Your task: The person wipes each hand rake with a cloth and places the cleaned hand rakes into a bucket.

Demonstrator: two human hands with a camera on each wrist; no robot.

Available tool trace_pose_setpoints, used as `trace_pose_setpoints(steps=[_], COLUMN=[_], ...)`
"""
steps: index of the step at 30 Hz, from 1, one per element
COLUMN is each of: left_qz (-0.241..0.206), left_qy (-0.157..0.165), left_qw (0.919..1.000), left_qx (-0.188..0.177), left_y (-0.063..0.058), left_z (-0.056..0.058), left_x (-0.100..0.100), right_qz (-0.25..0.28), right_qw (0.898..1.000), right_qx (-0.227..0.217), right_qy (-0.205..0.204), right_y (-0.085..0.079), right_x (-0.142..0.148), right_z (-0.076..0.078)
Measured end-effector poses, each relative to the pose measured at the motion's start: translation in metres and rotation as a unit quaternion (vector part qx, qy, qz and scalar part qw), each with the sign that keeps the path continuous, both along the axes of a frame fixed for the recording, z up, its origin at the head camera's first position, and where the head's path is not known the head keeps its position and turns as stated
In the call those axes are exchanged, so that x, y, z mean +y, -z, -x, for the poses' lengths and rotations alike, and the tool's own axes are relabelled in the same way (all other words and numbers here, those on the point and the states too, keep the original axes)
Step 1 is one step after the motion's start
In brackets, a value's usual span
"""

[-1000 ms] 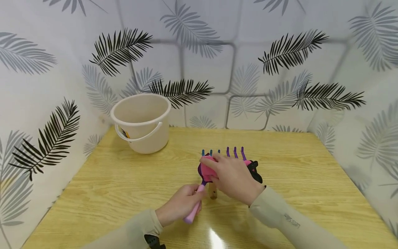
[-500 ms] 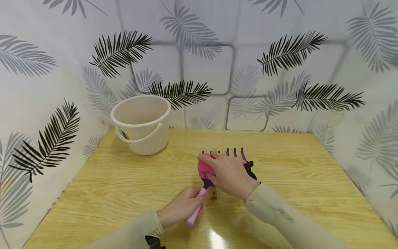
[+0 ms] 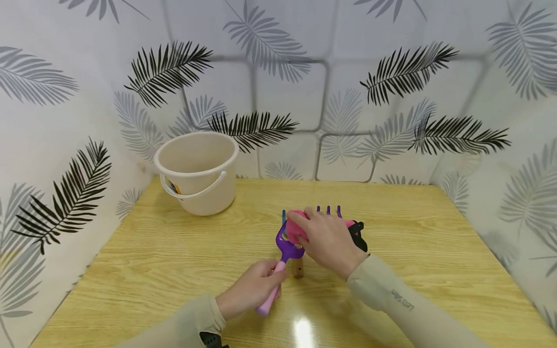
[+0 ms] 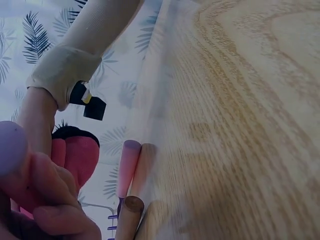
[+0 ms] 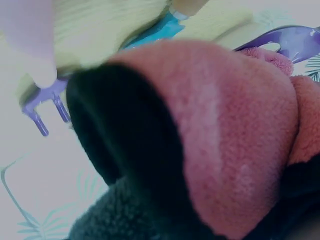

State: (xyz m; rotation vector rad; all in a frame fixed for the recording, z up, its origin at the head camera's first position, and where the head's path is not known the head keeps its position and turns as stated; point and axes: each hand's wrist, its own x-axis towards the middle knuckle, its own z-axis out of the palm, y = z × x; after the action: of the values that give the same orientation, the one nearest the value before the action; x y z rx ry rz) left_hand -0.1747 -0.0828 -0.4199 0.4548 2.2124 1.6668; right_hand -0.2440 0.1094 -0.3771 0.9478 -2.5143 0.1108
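Note:
My left hand (image 3: pixel 252 286) grips the pink handle of a purple-headed garden trowel (image 3: pixel 287 250), its head raised over the tools on the table. In my right hand (image 3: pixel 328 241) is a bunched pink cloth with black edging (image 3: pixel 296 223), held against the upper right of the trowel head. In the right wrist view the cloth (image 5: pixel 230 125) fills the middle, and the trowel's purple head (image 5: pixel 300 42) shows at the upper right. Below the hands lies a hand rake with blue tines and a wooden handle (image 3: pixel 298 268). Purple tines of another rake (image 3: pixel 339 211) stick out beyond my right hand; its pink handle (image 4: pixel 129 167) appears in the left wrist view.
A cream bucket (image 3: pixel 213 203) with its handle hanging down in front stands at the back left of the wooden table (image 3: pixel 174 261). Behind the table rises a wall covering with a leaf pattern (image 3: pixel 348 116).
The cloth has shifted down over the trowel head, then up and to the right, uncovering more of the purple head. My left hand keeps its hold on the handle, almost still.

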Motion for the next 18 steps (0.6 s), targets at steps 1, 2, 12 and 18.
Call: trace_pose_setpoints(steps=[1,2,12,18], left_qz=[-0.001,0.0,0.008,0.066], left_qy=[0.0,0.0,0.0,-0.003], left_qw=[1.0,1.0,0.9998,0.9964], left_qx=[-0.003,-0.005,0.02,0.054], left_y=[0.0,0.001,-0.003,0.0], left_z=[0.0,0.0,0.0,-0.006], left_x=[-0.001,-0.001,0.002,0.007], right_qz=[0.0,0.004,0.031,0.003], right_qw=[1.0,1.0,0.999,0.999], right_qx=[0.002,0.004,-0.01,0.04], right_qy=[0.0,-0.001,-0.026,-0.03], right_y=[0.0,-0.001,-0.013,-0.006], right_x=[0.001,0.002,-0.011,-0.016], right_z=[0.001,0.001,-0.004,0.0])
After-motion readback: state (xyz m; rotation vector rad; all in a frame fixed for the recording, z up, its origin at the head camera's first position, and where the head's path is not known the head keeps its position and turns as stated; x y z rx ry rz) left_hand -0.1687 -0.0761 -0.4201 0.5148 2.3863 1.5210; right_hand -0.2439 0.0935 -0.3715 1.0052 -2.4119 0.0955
